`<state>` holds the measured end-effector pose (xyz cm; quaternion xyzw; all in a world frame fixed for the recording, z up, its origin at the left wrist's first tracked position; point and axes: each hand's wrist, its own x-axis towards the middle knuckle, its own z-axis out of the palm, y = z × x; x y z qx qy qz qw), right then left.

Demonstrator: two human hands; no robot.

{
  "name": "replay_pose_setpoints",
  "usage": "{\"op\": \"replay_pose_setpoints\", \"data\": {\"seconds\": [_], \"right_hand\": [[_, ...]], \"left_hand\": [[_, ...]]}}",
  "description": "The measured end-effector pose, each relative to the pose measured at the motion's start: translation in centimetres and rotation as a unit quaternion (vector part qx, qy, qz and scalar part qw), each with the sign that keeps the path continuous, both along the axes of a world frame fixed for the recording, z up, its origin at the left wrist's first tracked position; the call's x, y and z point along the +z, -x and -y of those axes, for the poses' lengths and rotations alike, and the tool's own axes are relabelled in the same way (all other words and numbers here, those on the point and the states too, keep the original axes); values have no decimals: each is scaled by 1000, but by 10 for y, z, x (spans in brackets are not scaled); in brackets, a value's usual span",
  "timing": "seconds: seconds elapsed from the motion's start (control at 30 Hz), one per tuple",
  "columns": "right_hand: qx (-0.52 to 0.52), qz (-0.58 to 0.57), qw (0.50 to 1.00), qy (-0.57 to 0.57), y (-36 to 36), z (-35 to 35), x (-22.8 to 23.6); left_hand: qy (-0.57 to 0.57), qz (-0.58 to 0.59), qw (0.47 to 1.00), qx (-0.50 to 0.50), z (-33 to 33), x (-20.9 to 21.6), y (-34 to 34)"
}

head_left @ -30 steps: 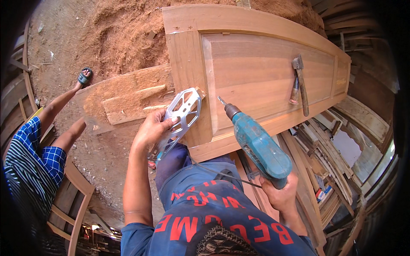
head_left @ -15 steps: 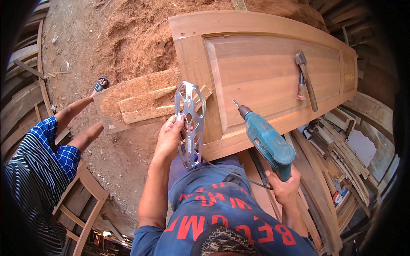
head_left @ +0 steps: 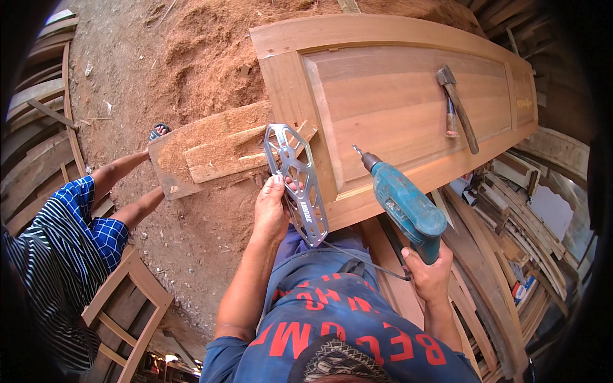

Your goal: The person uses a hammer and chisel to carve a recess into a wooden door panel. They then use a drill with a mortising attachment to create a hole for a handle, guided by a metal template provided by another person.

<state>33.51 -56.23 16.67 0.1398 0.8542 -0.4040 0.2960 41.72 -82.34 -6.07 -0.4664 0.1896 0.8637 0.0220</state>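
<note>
My left hand point(head_left: 272, 207) is closed on a silver metal plate point(head_left: 309, 185) with angular cut-outs, gripping its left edge. The plate slants in front of my waist, over the near left corner of a wooden panel door point(head_left: 408, 102). In my right hand point(head_left: 431, 276) is a teal power drill point(head_left: 403, 199), gripped by its handle. Its bit points up and left, above the door's near side. A dark cord runs from the drill's grip across my front. On the door lie a wooden-handled hammer or hatchet point(head_left: 461, 110) and a chisel point(head_left: 451, 120).
A rough board point(head_left: 211, 153) with smaller scraps juts out left of the door. Wood offcuts point(head_left: 517, 217) are piled at the right. Sawdust point(head_left: 204, 57) covers the ground beyond. Another person in blue checked shorts point(head_left: 110, 236) stands at the left, near a wooden frame point(head_left: 150, 290).
The plate has tilted, its lower end swinging right, and my left hand has shifted slightly right. The drill has moved a little right. The view has shifted a bit.
</note>
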Motion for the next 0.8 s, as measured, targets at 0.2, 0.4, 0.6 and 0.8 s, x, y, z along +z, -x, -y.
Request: {"op": "replay_pose_setpoints", "data": {"seconds": [0.2, 0.4, 0.6, 0.8], "right_hand": [[-19, 36, 999, -12, -2, -5, 1], [-18, 41, 999, -16, -1, -4, 0], [-20, 37, 999, -9, 0, 0, -1], [-27, 48, 998, -8, 0, -1, -4]], "left_hand": [[6, 3, 1000, 8, -9, 5, -1], [14, 8, 1000, -2, -12, 8, -2], [46, 23, 998, -35, -11, 2, -2], [27, 22, 999, -22, -12, -9, -4]]}}
